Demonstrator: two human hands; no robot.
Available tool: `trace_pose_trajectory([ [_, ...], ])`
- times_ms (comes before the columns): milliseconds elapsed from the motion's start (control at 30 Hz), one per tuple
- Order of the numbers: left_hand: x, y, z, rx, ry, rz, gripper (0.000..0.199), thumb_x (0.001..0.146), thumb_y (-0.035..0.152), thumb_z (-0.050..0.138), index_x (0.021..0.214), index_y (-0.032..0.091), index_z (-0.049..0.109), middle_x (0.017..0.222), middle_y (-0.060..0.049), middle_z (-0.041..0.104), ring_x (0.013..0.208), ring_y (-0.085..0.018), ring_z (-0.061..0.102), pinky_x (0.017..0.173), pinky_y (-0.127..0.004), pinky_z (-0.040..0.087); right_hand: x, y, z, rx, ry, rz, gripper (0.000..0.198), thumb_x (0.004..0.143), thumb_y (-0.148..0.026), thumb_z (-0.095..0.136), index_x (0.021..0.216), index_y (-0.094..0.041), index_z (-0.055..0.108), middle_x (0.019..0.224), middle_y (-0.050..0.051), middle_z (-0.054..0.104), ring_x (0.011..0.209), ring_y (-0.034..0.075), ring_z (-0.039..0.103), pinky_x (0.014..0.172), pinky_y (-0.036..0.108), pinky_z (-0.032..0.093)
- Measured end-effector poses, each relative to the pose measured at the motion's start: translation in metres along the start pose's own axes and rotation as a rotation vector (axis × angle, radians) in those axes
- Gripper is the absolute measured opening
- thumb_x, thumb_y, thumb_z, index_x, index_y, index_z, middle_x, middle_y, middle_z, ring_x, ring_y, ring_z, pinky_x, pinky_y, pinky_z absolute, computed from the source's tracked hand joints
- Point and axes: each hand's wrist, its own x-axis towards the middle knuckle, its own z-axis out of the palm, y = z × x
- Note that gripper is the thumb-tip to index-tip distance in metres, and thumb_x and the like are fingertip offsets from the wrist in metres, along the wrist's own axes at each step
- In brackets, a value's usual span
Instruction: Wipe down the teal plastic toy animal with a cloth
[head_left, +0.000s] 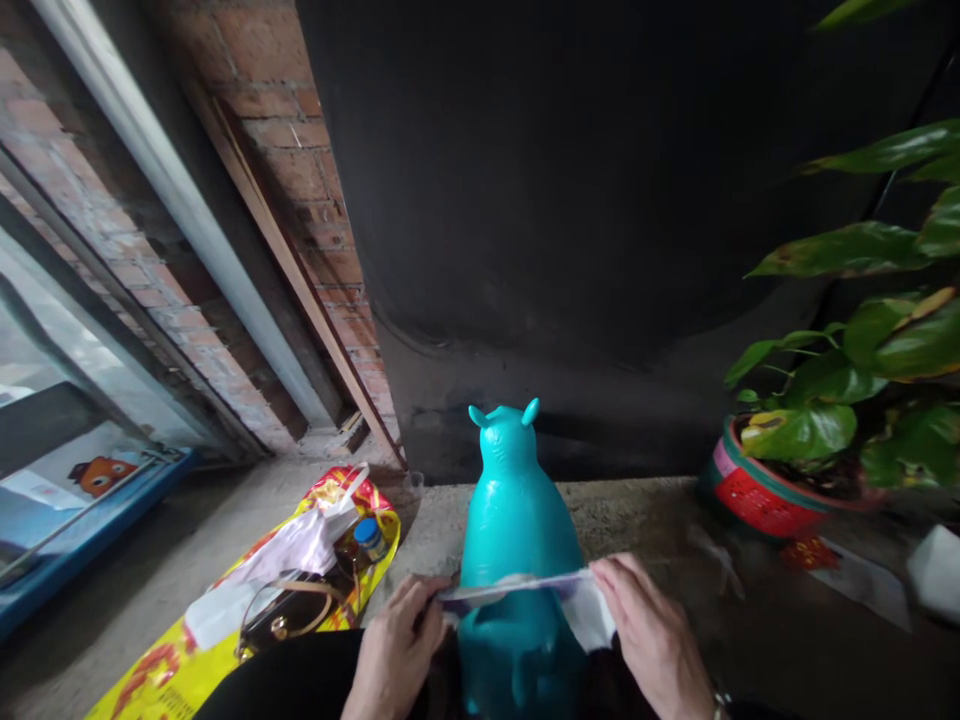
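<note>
Hands first: the left hand (394,650) and right hand (649,640) each pinch one end of a thin cloth (517,590), fingers closed on it, so that it stretches level across the back of a teal toy (517,540). The cloth is white with a purplish edge and looks limp and light. It sags slightly between the grips and bunches under the right fingers, so it would probably fold or slip unless held taut at both ends, as it is now. Its long axis runs left to right, crosswise to the toy.

The toy stands upright on the floor (637,520), close in front of the person and between the knees as far as can be seen. It seems to be hollow, glossy moulded plastic or rubber, probably light, smooth and rather slippery. The narrower neck below the two small ears looks like the surest place to hold it. Its long axis is vertical, and the ears point up. The head faces away, toward the dark wall (600,200).

To the left, a yellow bag (187,640) lies on the floor with a jar (367,535) and packets in it. A potted plant (765,490) stands well to the right.
</note>
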Motion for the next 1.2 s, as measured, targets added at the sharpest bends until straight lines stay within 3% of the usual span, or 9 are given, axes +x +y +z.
trace_pose_trajectory([
  [100,0.02,0.016,-0.023,0.055,-0.004,0.045,0.026,0.086,0.038,0.047,0.095,0.03,0.07,0.088,0.0,0.071,0.086,-0.016,0.067,0.078,-0.024,0.054,0.023,0.006,-0.005,0.007,-0.055,0.031,0.02,0.1,-0.026,0.044,0.11,-0.029,0.062,0.093,0.002,0.066,0.082,0.014,0.067,0.074,0.024,0.054],
  [167,0.039,0.016,-0.023,0.106,-0.036,0.057,0.029,0.088,0.036,0.044,0.098,0.029,0.07,0.091,0.0,0.07,0.088,-0.016,0.067,0.08,-0.025,0.053,0.039,0.021,0.004,0.005,-0.153,0.073,0.024,0.101,-0.032,0.041,0.105,-0.029,0.064,0.093,0.002,0.065,0.082,0.014,0.066,0.075,0.025,0.053],
  [267,0.07,0.0,0.001,0.201,-0.046,0.024,0.032,0.089,0.03,0.04,0.103,0.026,0.068,0.097,-0.001,0.068,0.094,-0.016,0.066,0.086,-0.027,0.052,0.061,0.055,0.037,-0.043,-0.261,0.148,0.028,0.1,-0.034,0.039,0.099,-0.028,0.066,0.094,0.001,0.064,0.08,0.014,0.065,0.074,0.025,0.051],
  [400,0.089,-0.032,0.055,0.234,0.026,-0.092,0.045,0.081,0.012,0.041,0.123,0.018,0.059,0.129,-0.009,0.058,0.121,-0.019,0.057,0.105,-0.035,0.046,0.068,0.088,0.089,-0.149,-0.161,0.291,0.039,0.099,-0.035,0.033,0.117,-0.016,0.062,0.117,0.014,0.061,0.094,0.022,0.066,0.078,0.035,0.054],
  [500,0.073,-0.052,0.092,0.21,0.008,-0.135,0.044,0.086,0.017,0.039,0.125,0.014,0.058,0.134,-0.014,0.056,0.125,-0.023,0.056,0.107,-0.039,0.046,0.044,0.079,0.124,-0.181,-0.083,0.362,0.051,0.101,-0.04,0.024,0.128,-0.01,0.055,0.124,0.02,0.059,0.109,0.026,0.062,0.089,0.04,0.054],
  [600,0.049,-0.07,0.125,0.172,-0.022,-0.169,0.045,0.089,0.027,0.039,0.127,0.012,0.058,0.137,-0.016,0.056,0.13,-0.025,0.053,0.109,-0.042,0.046,0.002,0.052,0.159,-0.203,-0.121,0.365,0.053,0.101,-0.046,0.025,0.136,-0.015,0.05,0.137,0.017,0.055,0.124,0.028,0.054,0.096,0.044,0.051],
  [767,0.032,-0.088,0.169,0.038,-0.053,-0.207,0.056,0.092,0.04,0.038,0.144,0.021,0.042,0.159,-0.009,0.032,0.147,-0.024,0.028,0.119,-0.044,0.033,-0.044,0.027,0.204,-0.392,-0.462,0.408,0.049,0.098,-0.039,0.035,0.146,-0.031,0.039,0.159,0.007,0.026,0.144,0.04,0.024,0.1,0.065,0.042],
  [967,0.068,-0.076,0.191,0.231,-0.214,-0.297,0.059,0.095,0.039,0.033,0.15,0.021,0.027,0.163,-0.007,0.014,0.151,-0.027,0.008,0.122,-0.052,0.024,-0.015,0.049,0.22,-0.42,-0.585,0.443,0.052,0.097,-0.035,0.035,0.149,-0.036,0.031,0.162,0.002,0.011,0.147,0.038,0.013,0.106,0.066,0.034],
  [1200,0.105,-0.066,0.189,0.257,-0.249,-0.327,0.06,0.096,0.038,0.034,0.151,0.022,0.02,0.163,-0.009,0.01,0.151,-0.028,0.008,0.121,-0.052,0.024,0.018,0.061,0.235,-0.444,-0.598,0.495,0.056,0.096,-0.037,0.037,0.151,-0.033,0.027,0.163,0.003,0.011,0.148,0.036,0.011,0.114,0.062,0.024],
])
